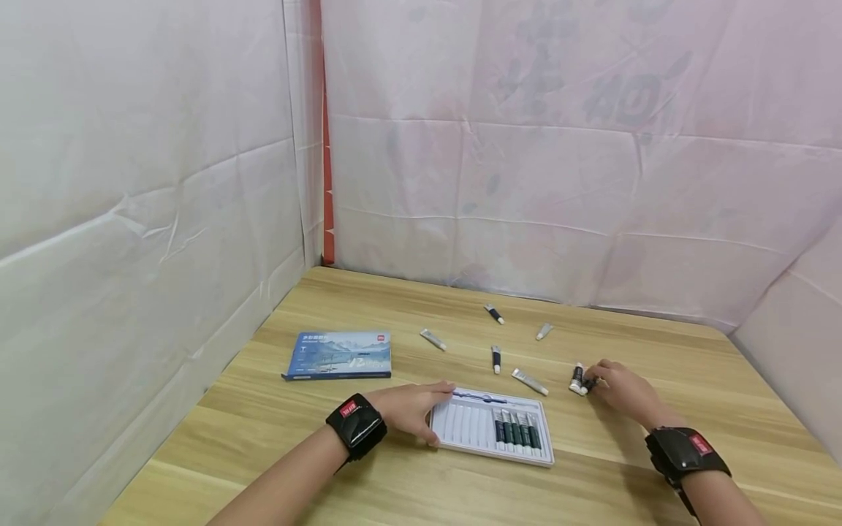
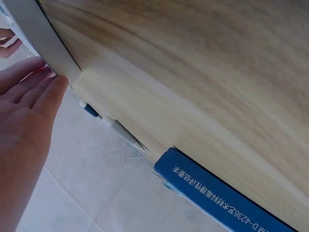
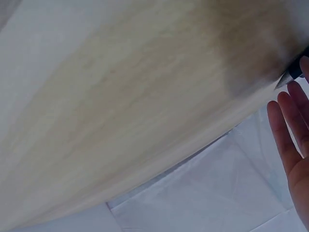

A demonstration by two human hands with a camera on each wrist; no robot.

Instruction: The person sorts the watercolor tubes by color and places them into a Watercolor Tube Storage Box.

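Note:
A white plastic tray (image 1: pixel 463 427) lies on the table, with several dark-labelled paint tubes (image 1: pixel 517 431) side by side in its right slots and a thin brush (image 1: pixel 483 397) along its back groove. The left slots hold no tubes. My left hand (image 1: pixel 409 410) grips the tray's left end, thumb at the front corner and fingers at the back one. To the right of the tray, my right hand (image 1: pixel 625 393) pinches a dark paint tube (image 3: pixel 295 70) between thumb and fingers, low over the table. Another dark paint tube (image 1: pixel 577 378) lies right beside those fingertips.
A flat blue box (image 1: pixel 339 355) with a mountain picture lies at the left. Behind the tray are scattered loose tubes: silver ones (image 1: pixel 529 381), (image 1: pixel 433 339) and dark ones (image 1: pixel 496 359), (image 1: pixel 494 314). White sheeting (image 1: pixel 559 183) hangs along the table's back and sides.

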